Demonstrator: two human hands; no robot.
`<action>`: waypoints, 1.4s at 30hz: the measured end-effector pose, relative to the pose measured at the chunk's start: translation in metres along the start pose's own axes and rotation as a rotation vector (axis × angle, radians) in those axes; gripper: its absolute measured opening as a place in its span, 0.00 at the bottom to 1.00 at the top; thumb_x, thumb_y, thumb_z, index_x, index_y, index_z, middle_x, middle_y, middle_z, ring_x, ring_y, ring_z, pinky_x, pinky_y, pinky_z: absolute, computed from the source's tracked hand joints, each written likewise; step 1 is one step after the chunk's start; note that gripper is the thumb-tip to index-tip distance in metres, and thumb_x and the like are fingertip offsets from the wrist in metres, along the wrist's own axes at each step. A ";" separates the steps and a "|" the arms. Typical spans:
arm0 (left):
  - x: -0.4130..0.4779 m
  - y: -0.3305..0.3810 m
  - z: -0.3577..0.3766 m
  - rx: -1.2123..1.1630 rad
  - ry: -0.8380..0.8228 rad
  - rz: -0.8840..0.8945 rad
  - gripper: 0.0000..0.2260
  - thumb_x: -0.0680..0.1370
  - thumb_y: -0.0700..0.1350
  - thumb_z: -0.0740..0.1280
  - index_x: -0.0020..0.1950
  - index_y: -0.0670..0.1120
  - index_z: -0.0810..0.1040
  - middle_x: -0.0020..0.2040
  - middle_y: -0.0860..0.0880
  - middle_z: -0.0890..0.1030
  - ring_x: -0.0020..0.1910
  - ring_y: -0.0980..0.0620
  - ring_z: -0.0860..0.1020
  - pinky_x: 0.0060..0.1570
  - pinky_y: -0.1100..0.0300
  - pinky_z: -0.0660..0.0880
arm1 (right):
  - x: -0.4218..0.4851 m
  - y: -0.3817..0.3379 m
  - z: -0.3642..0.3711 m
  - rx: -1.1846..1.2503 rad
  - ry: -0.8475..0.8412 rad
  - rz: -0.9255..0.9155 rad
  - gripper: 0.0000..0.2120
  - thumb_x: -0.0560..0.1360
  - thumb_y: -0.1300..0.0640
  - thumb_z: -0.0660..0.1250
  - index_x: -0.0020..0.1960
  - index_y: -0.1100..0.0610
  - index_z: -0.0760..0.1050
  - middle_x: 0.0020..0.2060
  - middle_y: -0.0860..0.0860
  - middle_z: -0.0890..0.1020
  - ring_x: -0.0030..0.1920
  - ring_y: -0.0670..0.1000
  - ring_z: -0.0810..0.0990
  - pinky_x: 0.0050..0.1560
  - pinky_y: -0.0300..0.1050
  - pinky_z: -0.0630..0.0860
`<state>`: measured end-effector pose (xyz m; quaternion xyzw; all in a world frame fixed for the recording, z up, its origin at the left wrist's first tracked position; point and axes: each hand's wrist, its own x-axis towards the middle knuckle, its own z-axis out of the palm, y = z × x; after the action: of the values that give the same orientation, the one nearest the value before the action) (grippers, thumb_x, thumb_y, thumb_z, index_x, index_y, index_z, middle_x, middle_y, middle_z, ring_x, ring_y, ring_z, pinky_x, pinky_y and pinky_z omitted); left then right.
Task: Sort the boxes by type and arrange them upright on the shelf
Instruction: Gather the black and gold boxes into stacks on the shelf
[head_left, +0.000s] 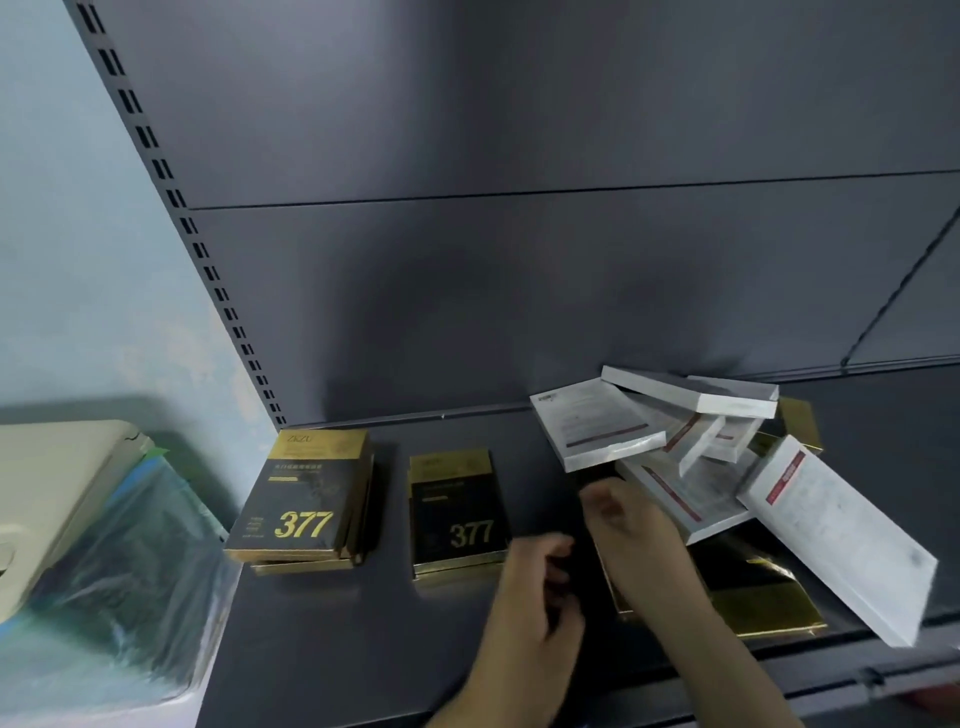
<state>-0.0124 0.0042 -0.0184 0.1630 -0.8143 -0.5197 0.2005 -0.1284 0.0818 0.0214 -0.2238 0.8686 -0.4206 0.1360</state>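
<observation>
Black and gold boxes marked 377 lie flat on the dark grey shelf (363, 649): a stack (301, 504) at the far left and a second stack (457, 514) beside it. At the right, several white boxes (675, 441) are heaped at odd angles, and one long white box (841, 535) juts over the front edge. Another black and gold box (753, 597) lies flat, partly under that heap. My right hand (639, 540) rests on its left end, fingers curled at the edge. My left hand (535, 613) is curled just left of it, blurred; contact is unclear.
The shelf's grey back panel (519, 291) rises behind the boxes, with a slotted upright (208, 270) at its left. Left of the shelf a cream case (47, 493) lies on plastic-wrapped bundles (114, 582). A gold box (797, 421) peeks out behind the white heap.
</observation>
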 end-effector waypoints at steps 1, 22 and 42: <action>-0.001 0.001 0.012 0.005 -0.072 -0.008 0.27 0.72 0.38 0.64 0.57 0.70 0.66 0.61 0.63 0.69 0.60 0.65 0.71 0.57 0.74 0.69 | -0.003 0.005 -0.008 0.007 0.007 0.032 0.06 0.79 0.55 0.62 0.54 0.48 0.76 0.47 0.47 0.81 0.47 0.45 0.80 0.41 0.35 0.72; -0.028 -0.009 0.055 0.757 -0.317 0.457 0.18 0.68 0.59 0.62 0.54 0.62 0.83 0.50 0.63 0.82 0.49 0.62 0.77 0.52 0.68 0.76 | -0.037 0.060 -0.054 0.291 0.084 0.108 0.08 0.78 0.57 0.62 0.43 0.49 0.78 0.40 0.51 0.82 0.43 0.52 0.80 0.43 0.46 0.75; 0.013 0.004 -0.015 0.348 -0.092 0.475 0.12 0.68 0.55 0.73 0.50 0.56 0.82 0.49 0.61 0.84 0.51 0.65 0.79 0.69 0.68 0.60 | -0.017 0.015 -0.034 0.305 -0.188 0.063 0.10 0.80 0.55 0.60 0.50 0.51 0.81 0.46 0.49 0.85 0.51 0.49 0.82 0.60 0.48 0.75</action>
<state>-0.0166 -0.0128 -0.0070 -0.0238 -0.9147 -0.3177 0.2485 -0.1320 0.1217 0.0315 -0.2116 0.7847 -0.5204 0.2621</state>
